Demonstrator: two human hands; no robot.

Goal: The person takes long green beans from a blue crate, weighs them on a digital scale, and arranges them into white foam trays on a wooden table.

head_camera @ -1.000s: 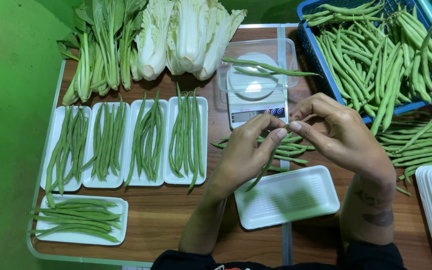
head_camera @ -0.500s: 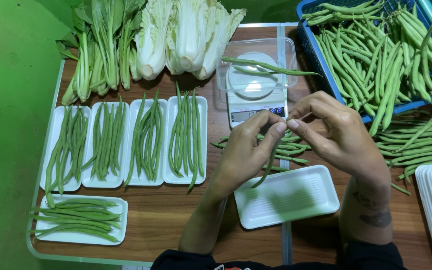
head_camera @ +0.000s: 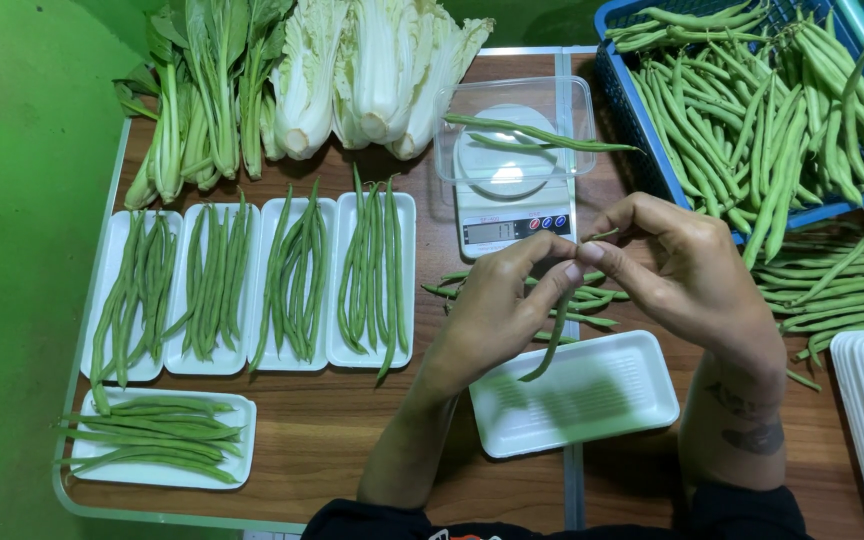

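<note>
The wooden worktop (head_camera: 352, 420) carries a blue crate of green beans (head_camera: 752, 110) at two o'clock; napa cabbages (head_camera: 372, 70) lie at twelve; four filled white trays (head_camera: 252, 285) sit at nine; an empty white tray (head_camera: 577, 395) rests at centre, under the hands; the left hand (head_camera: 497, 310) and right hand (head_camera: 677, 270) each pinch one green bean (head_camera: 552, 335), its lower end hanging over that tray.
</note>
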